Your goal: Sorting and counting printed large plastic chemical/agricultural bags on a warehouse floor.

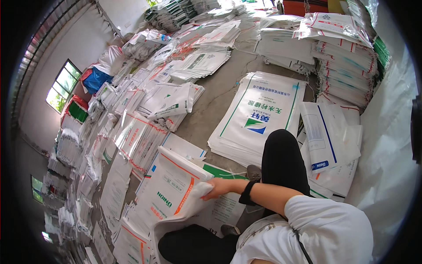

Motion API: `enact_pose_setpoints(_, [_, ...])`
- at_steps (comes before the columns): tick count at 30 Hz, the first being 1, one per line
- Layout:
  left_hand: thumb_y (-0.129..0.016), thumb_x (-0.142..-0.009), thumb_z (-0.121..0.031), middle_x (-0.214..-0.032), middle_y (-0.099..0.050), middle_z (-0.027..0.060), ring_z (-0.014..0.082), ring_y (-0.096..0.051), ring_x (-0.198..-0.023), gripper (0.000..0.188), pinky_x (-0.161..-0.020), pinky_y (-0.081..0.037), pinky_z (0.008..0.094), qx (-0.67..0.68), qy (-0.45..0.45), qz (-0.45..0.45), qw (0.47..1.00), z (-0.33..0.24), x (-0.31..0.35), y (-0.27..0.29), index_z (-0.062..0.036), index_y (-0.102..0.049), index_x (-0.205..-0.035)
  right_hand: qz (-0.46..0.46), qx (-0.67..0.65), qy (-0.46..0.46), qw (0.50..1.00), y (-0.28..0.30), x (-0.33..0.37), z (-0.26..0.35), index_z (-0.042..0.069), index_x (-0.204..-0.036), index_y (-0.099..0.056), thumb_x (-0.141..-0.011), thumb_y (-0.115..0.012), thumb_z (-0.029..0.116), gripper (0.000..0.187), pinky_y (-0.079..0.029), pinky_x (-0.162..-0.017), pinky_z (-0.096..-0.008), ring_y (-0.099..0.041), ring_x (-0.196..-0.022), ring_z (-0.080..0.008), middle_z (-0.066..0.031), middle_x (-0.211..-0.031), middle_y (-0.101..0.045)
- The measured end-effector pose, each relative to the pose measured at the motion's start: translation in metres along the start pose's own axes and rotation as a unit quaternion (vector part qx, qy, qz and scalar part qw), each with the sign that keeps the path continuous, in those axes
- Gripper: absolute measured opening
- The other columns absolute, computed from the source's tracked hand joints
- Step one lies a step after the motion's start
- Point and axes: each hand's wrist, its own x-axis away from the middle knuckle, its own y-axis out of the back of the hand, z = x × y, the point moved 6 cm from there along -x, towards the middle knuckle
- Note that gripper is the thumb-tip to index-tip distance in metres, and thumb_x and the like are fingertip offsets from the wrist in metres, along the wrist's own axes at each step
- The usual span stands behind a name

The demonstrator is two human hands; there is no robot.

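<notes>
My right hand (215, 188), with a black band on its wrist, reaches across my body to the left. Its fingers are closed on the bunched edge of a white woven sack (169, 185) with green lettering and an orange-red stripe. That sack lies flat on other sacks in front of my left knee, its gripped edge curled up. Beneath the hand, part of a sack with a green band (224, 172) shows. My left hand is not in view.
Between and beyond my knees lies a neat stack of white sacks (255, 119). Loose sacks (325, 141) are at my right, by a plastic-covered side. Tall bundled sacks (347, 70) stand far right. Several piles (136, 136) line the left; concrete floor (215, 97) shows between.
</notes>
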Motion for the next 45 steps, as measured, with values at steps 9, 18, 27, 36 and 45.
enact_pose_setpoints(9, [-0.075,-0.076,-0.023,-0.1,-0.072,0.0228,0.0342,-0.069,-0.095,0.045,-0.088,-0.051,0.0406,0.319,0.177,-0.119,0.924,-0.073,0.009,0.143,-0.0012,-0.068,-0.115,-0.111,-0.088,-0.051,0.989,0.031,-0.006,0.034,0.008,-0.106,-0.07,-0.082,-0.079,0.017,0.027,-0.051,-0.079,-0.0312,-0.064,-0.086,-0.0138,-0.0033,-0.091,-0.07])
enact_pose_setpoints(18, [-0.071,-0.076,-0.012,-0.092,-0.073,0.0207,0.0324,-0.07,-0.087,0.034,-0.082,-0.051,0.0415,0.301,0.301,0.056,0.903,-0.116,0.017,0.126,0.0045,-0.069,-0.107,-0.057,-0.07,-0.119,0.989,0.027,0.009,0.008,0.006,-0.112,-0.07,-0.078,-0.079,0.01,0.035,-0.047,-0.09,-0.0285,-0.062,-0.098,-0.0124,-0.0025,-0.104,-0.071])
enact_pose_setpoints(27, [-0.069,-0.088,-0.014,-0.12,-0.067,0.0152,0.0217,-0.066,-0.103,0.055,-0.089,-0.052,0.0356,0.309,0.233,-0.085,0.918,-0.179,-0.06,0.267,-0.0014,-0.052,-0.138,-0.029,-0.021,-0.141,0.989,0.029,0.006,-0.009,0.006,-0.116,-0.07,-0.08,-0.075,0.012,0.037,-0.047,-0.094,-0.03,-0.064,-0.102,-0.0168,-0.0068,-0.108,-0.071])
enact_pose_setpoints(36, [-0.06,-0.097,-0.018,-0.113,-0.068,0.0166,0.0245,-0.069,-0.098,0.033,-0.088,-0.053,0.0355,0.623,-0.153,-0.233,0.731,-0.376,-0.194,0.388,0.0032,-0.061,-0.123,-0.053,-0.031,-0.129,0.99,0.04,0.016,-0.015,0.007,-0.117,-0.069,-0.079,-0.075,0.01,0.038,-0.046,-0.094,-0.0298,-0.064,-0.102,-0.0171,-0.0063,-0.108,-0.071])
enact_pose_setpoints(45, [-0.073,-0.085,-0.036,-0.117,-0.066,0.0195,0.0372,-0.065,-0.103,0.056,-0.086,-0.052,0.0436,0.184,-0.276,-0.071,0.941,-0.41,-0.253,0.218,-0.0051,-0.057,-0.129,-0.071,-0.077,-0.124,0.987,0.038,0.013,-0.026,0.004,-0.125,-0.063,-0.082,-0.075,0.004,0.045,-0.047,-0.097,-0.0323,-0.062,-0.104,-0.0148,-0.0052,-0.114,-0.069])
